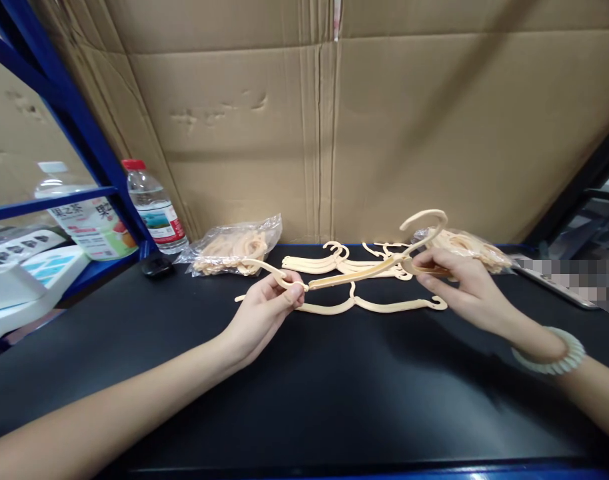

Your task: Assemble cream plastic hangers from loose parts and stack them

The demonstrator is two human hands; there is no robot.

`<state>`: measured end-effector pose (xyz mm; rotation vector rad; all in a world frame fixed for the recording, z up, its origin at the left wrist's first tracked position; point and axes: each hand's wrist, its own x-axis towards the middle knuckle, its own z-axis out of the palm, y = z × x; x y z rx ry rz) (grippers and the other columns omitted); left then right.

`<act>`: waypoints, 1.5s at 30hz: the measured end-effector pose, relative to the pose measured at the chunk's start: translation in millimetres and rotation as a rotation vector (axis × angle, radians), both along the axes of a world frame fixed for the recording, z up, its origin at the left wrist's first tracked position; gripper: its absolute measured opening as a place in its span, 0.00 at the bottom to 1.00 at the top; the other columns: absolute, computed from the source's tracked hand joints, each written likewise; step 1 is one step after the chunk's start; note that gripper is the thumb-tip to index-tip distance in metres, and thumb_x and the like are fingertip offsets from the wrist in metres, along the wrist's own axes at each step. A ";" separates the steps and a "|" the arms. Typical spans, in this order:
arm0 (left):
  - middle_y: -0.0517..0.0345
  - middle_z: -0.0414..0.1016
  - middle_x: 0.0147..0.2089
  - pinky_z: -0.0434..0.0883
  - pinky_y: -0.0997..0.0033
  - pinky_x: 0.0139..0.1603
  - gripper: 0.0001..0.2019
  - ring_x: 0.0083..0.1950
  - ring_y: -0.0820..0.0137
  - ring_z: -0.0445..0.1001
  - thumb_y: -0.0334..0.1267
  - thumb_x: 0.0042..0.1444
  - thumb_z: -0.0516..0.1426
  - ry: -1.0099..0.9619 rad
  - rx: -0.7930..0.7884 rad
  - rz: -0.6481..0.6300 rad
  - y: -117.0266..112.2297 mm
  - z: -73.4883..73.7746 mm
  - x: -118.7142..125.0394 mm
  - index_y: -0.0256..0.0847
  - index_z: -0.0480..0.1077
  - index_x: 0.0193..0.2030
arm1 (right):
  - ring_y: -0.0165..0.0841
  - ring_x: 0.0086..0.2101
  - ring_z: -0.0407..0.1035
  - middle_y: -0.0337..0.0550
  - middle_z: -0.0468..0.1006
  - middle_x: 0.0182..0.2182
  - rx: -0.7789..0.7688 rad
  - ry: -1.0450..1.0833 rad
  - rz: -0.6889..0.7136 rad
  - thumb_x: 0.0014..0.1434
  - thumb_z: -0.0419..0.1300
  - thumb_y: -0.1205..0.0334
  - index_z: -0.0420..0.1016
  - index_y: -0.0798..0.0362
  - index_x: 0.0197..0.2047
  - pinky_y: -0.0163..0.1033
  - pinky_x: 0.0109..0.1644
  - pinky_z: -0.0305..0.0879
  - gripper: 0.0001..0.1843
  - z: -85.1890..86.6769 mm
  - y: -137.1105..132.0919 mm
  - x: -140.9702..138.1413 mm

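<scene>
A cream plastic clothes hanger [357, 273] is held above the black table, its hook pointing up. My right hand [457, 283] is closed around the hanger near its middle, just right of the hook. My left hand [267, 310] pinches a curved cream hanger piece [264, 268] at the tip of the hanger's left arm. Whether that piece and the arm are joined is hidden by the fingers. Just behind and below, another cream hanger [394, 307] lies spread on the table, partly covered by my left hand.
Folded hangers [309, 265] lie farther back on the black table [324, 400]. Clear bags of cream parts sit at the back left [229, 247] and back right [477, 247]. A red-capped water bottle [157, 210] stands by the blue rack [79, 127]. Cardboard [409, 120] walls the back.
</scene>
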<state>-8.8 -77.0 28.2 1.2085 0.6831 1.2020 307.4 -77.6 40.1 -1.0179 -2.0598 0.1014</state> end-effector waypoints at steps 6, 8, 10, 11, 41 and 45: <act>0.56 0.70 0.43 0.74 0.66 0.47 0.10 0.43 0.69 0.71 0.33 0.51 0.66 -0.063 -0.112 -0.106 -4.0 6.5 1.7 0.37 0.67 0.31 | 0.35 0.32 0.70 0.42 0.75 0.33 0.064 -0.035 -0.025 0.63 0.54 0.62 0.70 0.51 0.39 0.39 0.35 0.67 0.04 2.0 -1.9 -0.4; 0.54 0.71 0.45 0.75 0.64 0.46 0.12 0.43 0.67 0.73 0.34 0.50 0.67 -0.057 -0.134 -0.137 -4.1 7.2 2.3 0.37 0.66 0.30 | 0.35 0.32 0.70 0.41 0.75 0.34 0.109 -0.048 -0.007 0.63 0.55 0.64 0.69 0.50 0.41 0.38 0.35 0.68 0.04 0.0 -1.6 0.1; 0.53 0.73 0.44 0.75 0.66 0.44 0.12 0.39 0.68 0.74 0.34 0.50 0.67 -0.056 -0.142 -0.163 -3.5 6.5 2.5 0.36 0.66 0.30 | 0.34 0.33 0.71 0.41 0.75 0.35 0.156 -0.057 0.003 0.62 0.55 0.67 0.69 0.50 0.43 0.38 0.37 0.68 0.06 -2.3 -1.0 0.6; 0.54 0.73 0.42 0.75 0.67 0.43 0.12 0.38 0.69 0.74 0.34 0.50 0.67 -0.058 -0.143 -0.172 -3.1 5.9 2.5 0.36 0.66 0.31 | 0.34 0.33 0.72 0.41 0.76 0.35 0.173 -0.061 0.004 0.62 0.55 0.68 0.69 0.50 0.43 0.38 0.38 0.69 0.07 -3.1 -0.8 0.7; 0.53 0.74 0.38 0.73 0.74 0.36 0.12 0.33 0.71 0.75 0.32 0.46 0.69 -0.072 -0.163 -0.179 -5.0 12.1 3.7 0.34 0.69 0.28 | 0.39 0.36 0.73 0.44 0.78 0.37 0.226 -0.052 0.002 0.64 0.56 0.65 0.73 0.47 0.43 0.44 0.40 0.70 0.07 0.1 -5.4 -6.6; 0.53 0.75 0.37 0.72 0.73 0.35 0.12 0.32 0.70 0.74 0.33 0.47 0.68 -0.072 -0.167 -0.195 -3.8 9.5 2.2 0.35 0.69 0.28 | 0.39 0.38 0.73 0.44 0.78 0.38 0.226 -0.071 0.019 0.64 0.56 0.66 0.74 0.47 0.44 0.44 0.41 0.70 0.08 1.1 -5.5 -5.8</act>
